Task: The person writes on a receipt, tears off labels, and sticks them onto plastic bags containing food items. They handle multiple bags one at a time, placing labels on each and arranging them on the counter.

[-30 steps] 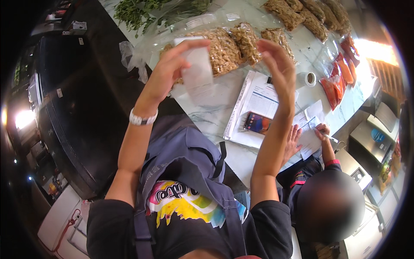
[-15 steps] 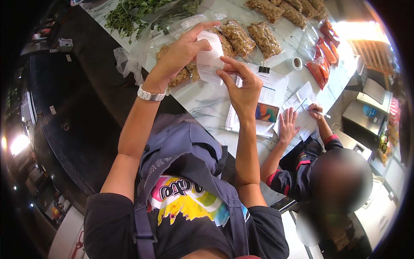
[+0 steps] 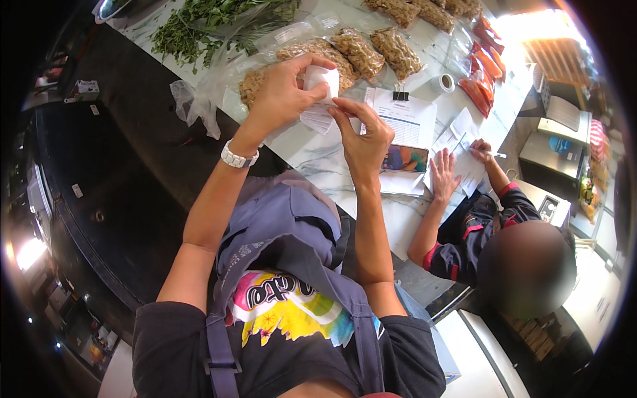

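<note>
Paper in left grip; right grip at its edge.

Paper slip above the table, filled bags behind, greens left, phone on papers right.

The paper is partly covered by the left hand; its print is too small to be read. The leftmost bag is partly hidden behind the same hand. The form is partly covered by the phone. The co-worker's head is blurred. The greens and the rear packs are cut off by the top edge.
</note>
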A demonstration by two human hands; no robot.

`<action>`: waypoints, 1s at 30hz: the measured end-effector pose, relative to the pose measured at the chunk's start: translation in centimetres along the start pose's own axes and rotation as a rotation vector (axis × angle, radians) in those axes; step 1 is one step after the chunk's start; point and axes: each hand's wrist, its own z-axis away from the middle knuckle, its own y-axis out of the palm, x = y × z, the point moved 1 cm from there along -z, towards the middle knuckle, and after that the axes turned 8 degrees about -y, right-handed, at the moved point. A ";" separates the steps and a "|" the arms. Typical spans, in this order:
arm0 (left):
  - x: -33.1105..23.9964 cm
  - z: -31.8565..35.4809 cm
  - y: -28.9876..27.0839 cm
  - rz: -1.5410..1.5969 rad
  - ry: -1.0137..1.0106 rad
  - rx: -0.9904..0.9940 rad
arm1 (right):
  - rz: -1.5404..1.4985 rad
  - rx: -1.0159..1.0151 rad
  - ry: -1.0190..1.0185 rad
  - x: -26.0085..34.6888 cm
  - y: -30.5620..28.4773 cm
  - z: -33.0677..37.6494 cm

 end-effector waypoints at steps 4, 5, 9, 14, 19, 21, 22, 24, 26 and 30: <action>0.1 0.1 0.3 -0.242 0.170 -0.133 | 0.074 -0.008 -0.054 -0.7 0.0 0.7; -0.1 -0.6 0.2 -0.204 0.135 -0.095 | 0.020 -0.010 -0.032 -1.1 0.1 0.6; 0.5 -1.0 1.2 -0.163 -0.053 0.013 | -0.021 0.005 0.021 -2.3 -0.2 0.2; 1.3 -4.1 3.1 -0.068 0.049 -0.054 | -0.066 -0.016 0.025 -5.1 -1.4 -1.2; 1.9 -8.2 4.2 -0.048 -0.064 -0.093 | -0.068 0.003 -0.003 -8.5 -4.6 -4.7; 2.7 -10.3 4.0 -0.191 -0.069 -0.196 | -0.230 -0.043 0.133 -11.5 -6.3 -7.0; 3.1 -10.9 3.9 -0.190 -0.082 -0.230 | -0.306 -0.079 0.194 -13.5 -7.1 -8.5; 2.9 -11.3 4.1 -0.189 -0.118 -0.295 | 0.084 0.023 0.121 -16.5 -8.7 -13.1; 3.8 -11.4 5.1 -0.169 -0.126 -0.239 | 0.113 0.139 0.085 -22.4 -8.3 -17.4; 5.5 -9.9 7.5 -0.129 -0.090 -0.210 | 0.228 0.509 0.027 -29.1 -3.8 -25.4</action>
